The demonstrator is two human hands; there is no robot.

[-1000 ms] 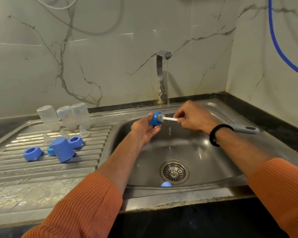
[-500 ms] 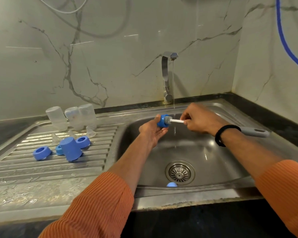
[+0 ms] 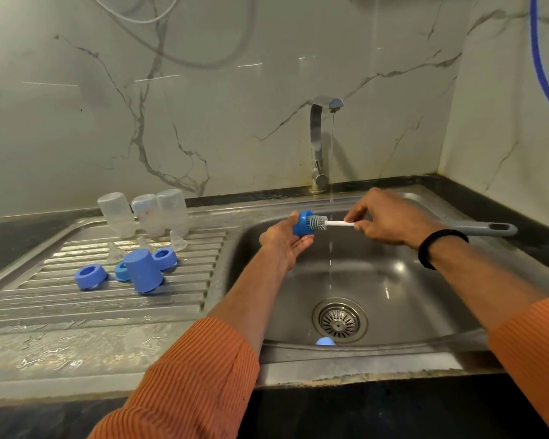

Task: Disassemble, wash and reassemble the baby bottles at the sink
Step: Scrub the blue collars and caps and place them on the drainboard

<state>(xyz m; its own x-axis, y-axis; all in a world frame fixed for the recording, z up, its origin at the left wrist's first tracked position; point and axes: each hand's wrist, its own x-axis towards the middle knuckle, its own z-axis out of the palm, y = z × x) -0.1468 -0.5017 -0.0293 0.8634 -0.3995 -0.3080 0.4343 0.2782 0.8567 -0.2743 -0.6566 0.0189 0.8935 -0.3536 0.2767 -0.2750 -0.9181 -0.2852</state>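
My left hand (image 3: 284, 240) holds a blue bottle cap (image 3: 302, 222) over the sink basin (image 3: 393, 280), its opening facing right. My right hand (image 3: 390, 220) grips the bottle brush (image 3: 339, 223) by its white stem; the grey bristle head sits at the cap's mouth and the grey handle sticks out to the right. Three clear bottles (image 3: 146, 213) stand upside down on the drainboard (image 3: 76, 305). In front of them lie clear teats (image 3: 178, 242), blue collar rings (image 3: 90, 276) and another blue cap (image 3: 142, 270). One more blue piece (image 3: 325, 341) rests in the basin near the front wall.
A thin stream of water runs from the steel tap (image 3: 319, 144) just right of the cap. The drain strainer (image 3: 339, 320) is at the basin floor. Marble walls close in behind and on the right, with a blue hose (image 3: 542, 68) hanging at the right.
The brush head has slid partly out of the cap, so more of its bristles show. Both hands stay over the basin; the camera view has shifted a little.
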